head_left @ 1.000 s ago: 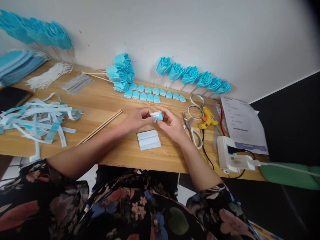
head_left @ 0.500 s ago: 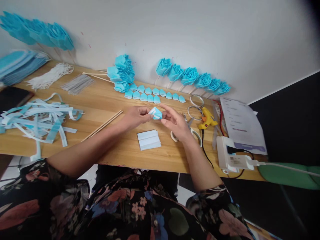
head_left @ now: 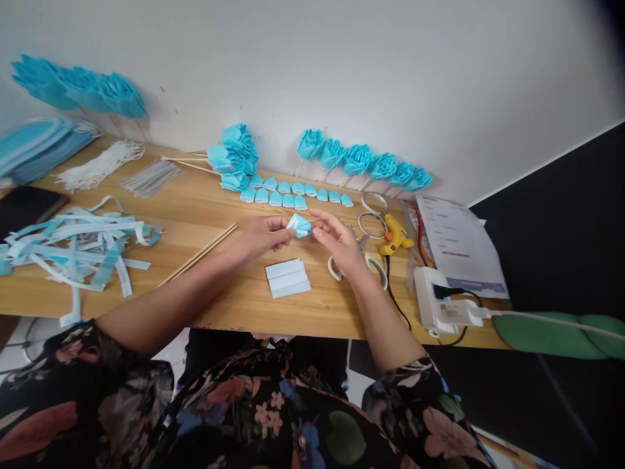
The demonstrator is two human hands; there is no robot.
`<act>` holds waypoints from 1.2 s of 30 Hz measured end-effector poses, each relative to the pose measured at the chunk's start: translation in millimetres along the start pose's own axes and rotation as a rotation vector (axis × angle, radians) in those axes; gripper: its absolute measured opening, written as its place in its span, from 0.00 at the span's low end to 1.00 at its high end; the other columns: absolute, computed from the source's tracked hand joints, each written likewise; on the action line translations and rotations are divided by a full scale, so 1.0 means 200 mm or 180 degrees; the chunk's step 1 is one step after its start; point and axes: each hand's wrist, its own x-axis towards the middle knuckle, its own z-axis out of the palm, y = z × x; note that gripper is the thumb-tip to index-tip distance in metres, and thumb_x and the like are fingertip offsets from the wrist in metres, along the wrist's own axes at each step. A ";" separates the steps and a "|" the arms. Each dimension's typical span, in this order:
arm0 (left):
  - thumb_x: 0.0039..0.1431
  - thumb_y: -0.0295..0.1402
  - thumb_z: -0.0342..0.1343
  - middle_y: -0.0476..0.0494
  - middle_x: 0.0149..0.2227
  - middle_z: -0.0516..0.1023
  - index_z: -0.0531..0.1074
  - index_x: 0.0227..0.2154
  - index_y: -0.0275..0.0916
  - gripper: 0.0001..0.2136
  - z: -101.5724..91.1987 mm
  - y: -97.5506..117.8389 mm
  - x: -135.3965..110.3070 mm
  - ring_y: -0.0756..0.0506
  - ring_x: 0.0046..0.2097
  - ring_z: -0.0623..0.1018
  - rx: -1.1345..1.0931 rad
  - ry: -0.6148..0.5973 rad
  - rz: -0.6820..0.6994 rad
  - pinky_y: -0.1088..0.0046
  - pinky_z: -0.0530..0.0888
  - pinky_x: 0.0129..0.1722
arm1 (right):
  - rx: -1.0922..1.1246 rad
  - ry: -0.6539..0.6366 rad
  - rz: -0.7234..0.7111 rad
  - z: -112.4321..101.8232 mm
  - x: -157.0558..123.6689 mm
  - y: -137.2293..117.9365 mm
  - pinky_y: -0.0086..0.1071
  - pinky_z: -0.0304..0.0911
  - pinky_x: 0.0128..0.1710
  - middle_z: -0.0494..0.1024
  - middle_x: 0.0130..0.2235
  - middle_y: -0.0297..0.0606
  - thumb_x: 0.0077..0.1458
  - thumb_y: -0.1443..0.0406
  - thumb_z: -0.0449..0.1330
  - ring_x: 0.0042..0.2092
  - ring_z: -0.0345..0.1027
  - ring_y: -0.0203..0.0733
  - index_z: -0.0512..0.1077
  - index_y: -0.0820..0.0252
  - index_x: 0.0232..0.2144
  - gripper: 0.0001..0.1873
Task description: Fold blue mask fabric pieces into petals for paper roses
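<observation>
Between my two hands, above the wooden table, is a small folded piece of blue and white mask fabric (head_left: 300, 225). My left hand (head_left: 263, 236) pinches its left side between thumb and fingers. On its right edge, my right hand (head_left: 338, 237) closes thumb and fingertips, with the index finger raised. A stack of pale fabric rectangles (head_left: 288, 278) lies on the table below the hands. Just beyond them, two rows of folded blue petals (head_left: 275, 198) are laid out. Scissors (head_left: 375, 268) lie partly hidden under my right wrist.
Blue fabric flowers (head_left: 359, 159) line the wall. To the right are a yellow glue gun (head_left: 395, 235), tape rolls (head_left: 372, 225), a power strip (head_left: 430, 299) and a paper sheet (head_left: 456, 247). Fabric strips (head_left: 105, 238), wooden sticks (head_left: 198, 255), white cords (head_left: 101, 164) and masks (head_left: 41, 150) lie left.
The camera view has tilted and shifted a little. Both hands still hold the folded fabric piece; its tilt and the fingers' positions differ slightly.
</observation>
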 end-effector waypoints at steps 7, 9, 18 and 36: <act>0.53 0.43 0.61 0.51 0.23 0.70 0.70 0.24 0.38 0.14 0.01 0.01 0.00 0.53 0.25 0.67 -0.0029 -0.0103 -0.0087 0.75 0.64 0.26 | 0.0257 0.0205 0.0071 0.00 0.02 0.00 0.31 0.68 0.37 0.75 0.30 0.28 0.50 0.54 0.68 0.31 0.70 0.34 0.69 0.55 0.50 0.27; 0.55 0.44 0.60 0.51 0.24 0.72 0.72 0.28 0.37 0.13 0.00 -0.01 0.01 0.53 0.25 0.67 -0.0141 0.0023 -0.0108 0.75 0.64 0.26 | 0.0395 0.0434 0.0112 -0.03 0.04 0.00 0.31 0.68 0.35 0.74 0.28 0.26 0.48 0.54 0.68 0.29 0.69 0.34 0.69 0.55 0.47 0.26; 0.57 0.43 0.57 0.50 0.25 0.73 0.74 0.35 0.36 0.14 -0.01 0.00 0.01 0.53 0.24 0.68 -0.0297 0.0197 -0.0090 0.75 0.63 0.26 | -0.0891 0.1034 0.0532 -0.21 0.20 -0.01 0.29 0.63 0.26 0.72 0.20 0.29 0.48 0.53 0.66 0.23 0.64 0.34 0.75 0.59 0.27 0.15; 0.56 0.38 0.55 0.50 0.25 0.72 0.73 0.34 0.35 0.10 0.02 0.00 -0.01 0.53 0.24 0.67 -0.0093 -0.0193 -0.0163 0.75 0.63 0.27 | -0.2791 -0.0366 -0.0752 -0.26 0.28 0.12 0.44 0.58 0.60 0.79 0.52 0.42 0.53 0.70 0.63 0.57 0.68 0.48 0.78 0.57 0.42 0.13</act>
